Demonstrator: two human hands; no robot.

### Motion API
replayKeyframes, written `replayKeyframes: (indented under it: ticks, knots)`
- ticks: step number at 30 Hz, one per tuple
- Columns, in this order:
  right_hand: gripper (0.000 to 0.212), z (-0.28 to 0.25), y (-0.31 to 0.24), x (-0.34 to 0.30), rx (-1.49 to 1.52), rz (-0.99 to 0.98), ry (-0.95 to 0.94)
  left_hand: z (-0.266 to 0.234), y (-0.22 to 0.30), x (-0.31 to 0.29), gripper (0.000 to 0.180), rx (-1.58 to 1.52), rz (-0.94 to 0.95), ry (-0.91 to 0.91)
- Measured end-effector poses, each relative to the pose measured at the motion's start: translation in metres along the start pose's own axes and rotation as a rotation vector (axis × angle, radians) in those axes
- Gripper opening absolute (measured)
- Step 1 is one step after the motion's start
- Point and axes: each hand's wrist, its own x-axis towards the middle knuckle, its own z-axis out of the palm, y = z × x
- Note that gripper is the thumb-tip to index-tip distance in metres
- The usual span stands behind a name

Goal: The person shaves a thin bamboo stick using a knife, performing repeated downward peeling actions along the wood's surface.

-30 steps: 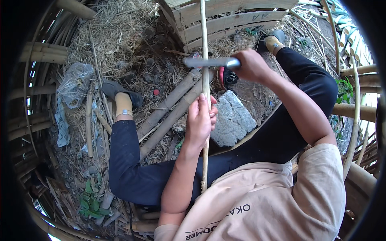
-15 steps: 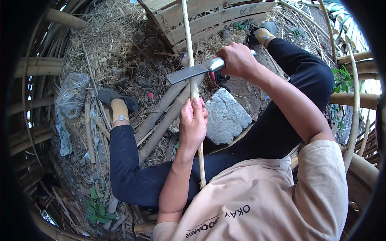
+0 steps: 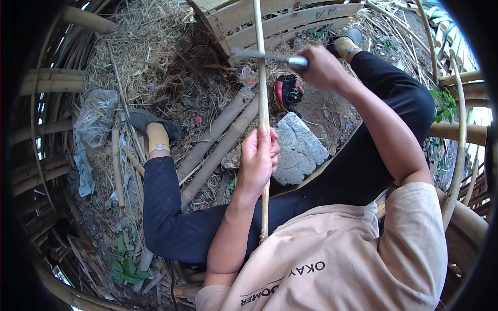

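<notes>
My left hand [image 3: 258, 158] is closed around a long pale stick [image 3: 263, 98], thumb lying along it. The stick stands lengthwise before me, its lower end against my shirt [image 3: 332, 259] and its far end beyond the top of the view. In my right hand [image 3: 322, 67] is the handle of a broad-bladed knife [image 3: 254, 54], slightly blurred. Its blade, seen nearly edge-on, crosses the stick well above my left hand and looks to be touching it. A rough grey stone block [image 3: 298, 147] sits on the ground just right of my left hand.
Two bamboo poles [image 3: 218, 140] lie between my legs. Beyond the stone is a red and black object [image 3: 289, 93]. A wooden slatted crate [image 3: 280, 23] stands at the far side. Crumpled clear plastic [image 3: 96, 116] and dry straw [image 3: 140, 41] lie left; bamboo rails [image 3: 461, 132] border the right.
The knife has moved farther up the stick, away from my left hand, and its blade has turned from broadside to nearly edge-on. The red and black object is now uncovered.
</notes>
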Motion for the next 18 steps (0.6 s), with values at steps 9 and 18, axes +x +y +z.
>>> replayKeyframes:
  ticks: [9, 18]
  knots:
    - [0.015, 0.011, -0.014, -0.011, -0.094, -0.003, -0.032, -0.001, -0.007, 0.0, 0.034, -0.005, -0.017, 0.026]
    - [0.022, -0.007, 0.021, 0.005, -0.258, 0.133, 0.074, 0.004, -0.008, 0.0, 0.033, 0.03, -0.015, 0.029]
